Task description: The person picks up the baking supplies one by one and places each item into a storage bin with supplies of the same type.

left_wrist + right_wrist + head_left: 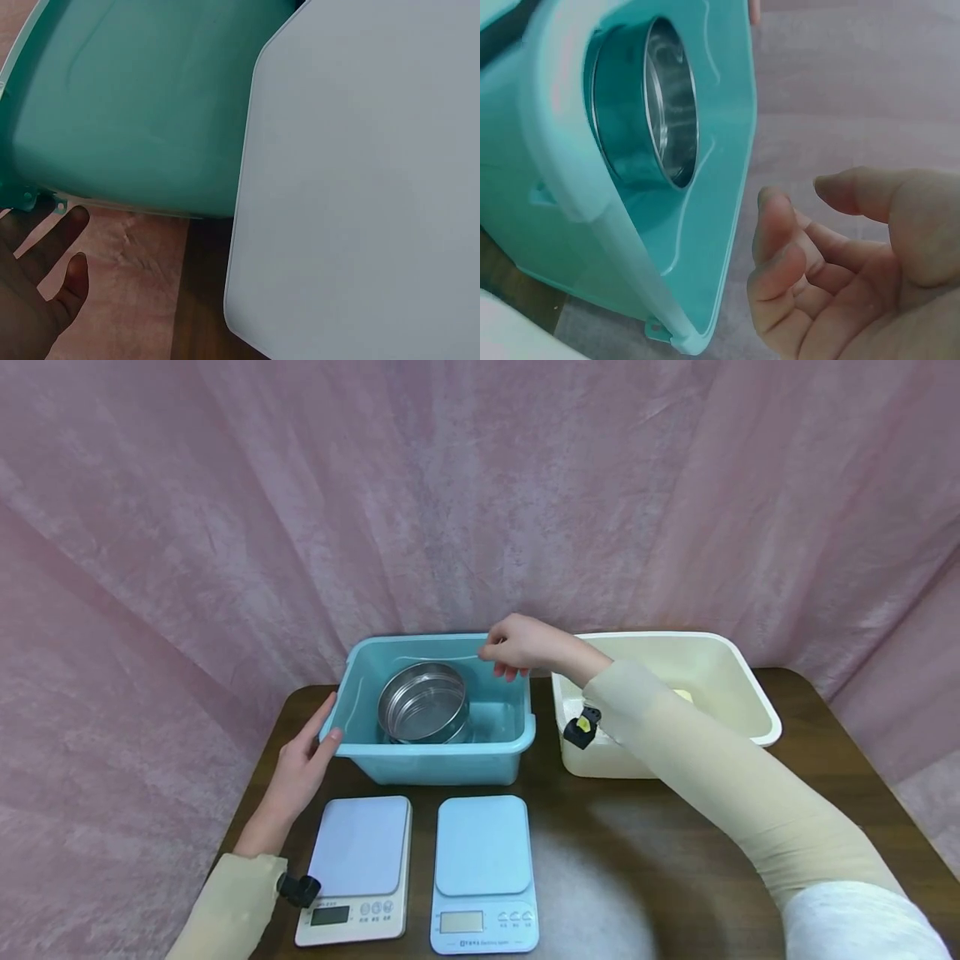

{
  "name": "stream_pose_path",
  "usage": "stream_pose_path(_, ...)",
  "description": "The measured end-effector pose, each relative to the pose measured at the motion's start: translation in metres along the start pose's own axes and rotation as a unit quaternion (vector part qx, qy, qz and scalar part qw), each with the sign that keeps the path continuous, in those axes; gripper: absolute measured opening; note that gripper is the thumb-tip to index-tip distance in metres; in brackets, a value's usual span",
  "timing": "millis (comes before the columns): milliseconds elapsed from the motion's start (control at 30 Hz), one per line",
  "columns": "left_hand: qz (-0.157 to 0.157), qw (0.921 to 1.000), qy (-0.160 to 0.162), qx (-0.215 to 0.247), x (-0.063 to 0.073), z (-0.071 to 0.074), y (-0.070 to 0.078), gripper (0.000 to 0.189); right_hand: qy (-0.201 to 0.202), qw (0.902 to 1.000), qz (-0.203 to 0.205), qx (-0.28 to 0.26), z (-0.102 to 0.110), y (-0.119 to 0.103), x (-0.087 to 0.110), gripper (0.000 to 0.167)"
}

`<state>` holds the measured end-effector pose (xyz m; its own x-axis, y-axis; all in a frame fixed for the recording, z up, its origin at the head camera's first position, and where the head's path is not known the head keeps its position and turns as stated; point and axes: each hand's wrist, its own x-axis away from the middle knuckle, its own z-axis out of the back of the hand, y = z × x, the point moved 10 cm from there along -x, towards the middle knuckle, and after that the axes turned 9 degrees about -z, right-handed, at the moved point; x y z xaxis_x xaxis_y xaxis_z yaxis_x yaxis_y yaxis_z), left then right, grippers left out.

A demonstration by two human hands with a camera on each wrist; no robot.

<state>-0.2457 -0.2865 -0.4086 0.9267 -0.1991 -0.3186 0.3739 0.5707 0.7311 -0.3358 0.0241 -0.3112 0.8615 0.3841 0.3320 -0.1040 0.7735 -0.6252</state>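
Observation:
A light-blue plastic tub [435, 768] stands at the back of the table, with a round, straight-sided metal pan [426, 714] inside it. My left hand [298, 768] is at the tub's left end, its fingers fairly straight and spread, fingertips right at the rim. In the left wrist view those fingers [56, 244] are beside a small handle lug. Above the tub's right end hovers my right hand [521, 645]. The right wrist view shows that hand [847, 277] with loosely bent fingers, a gap between thumb and forefinger, and nothing held.
To the right stands a cream tub [753, 697], partly behind my right forearm, with a small pale-yellow thing [683, 695] inside. In front lie a white digital scale [360, 843] and a light-blue one [483, 847]. A pink curtain [450, 510] hangs behind the dark wooden table [600, 877].

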Motion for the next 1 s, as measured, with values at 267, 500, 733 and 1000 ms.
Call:
stream_pose_path(267,0.001,1.0000,0.003,-0.001,-0.002,-0.001,0.000,0.060,-0.010,0.9984,0.010,-0.056,0.002,0.012,0.025,0.024)
stream_pose_path(500,0.002,1.0000,0.001,0.003,-0.003,-0.005,0.001,0.060,-0.004,0.9954,0.031,-0.090,0.005,0.026,0.050,0.024)
stream_pose_path(733,-0.007,0.9999,0.004,0.009,-0.006,-0.007,0.003,0.060,0.038,0.9939,0.063,-0.081,0.015,0.045,0.072,0.021)
stream_pose_path(1000,-0.006,0.9999,0.004,0.008,-0.006,-0.009,0.002,0.060,0.095,0.9925,0.052,-0.058,0.028,0.076,0.099,0.018)
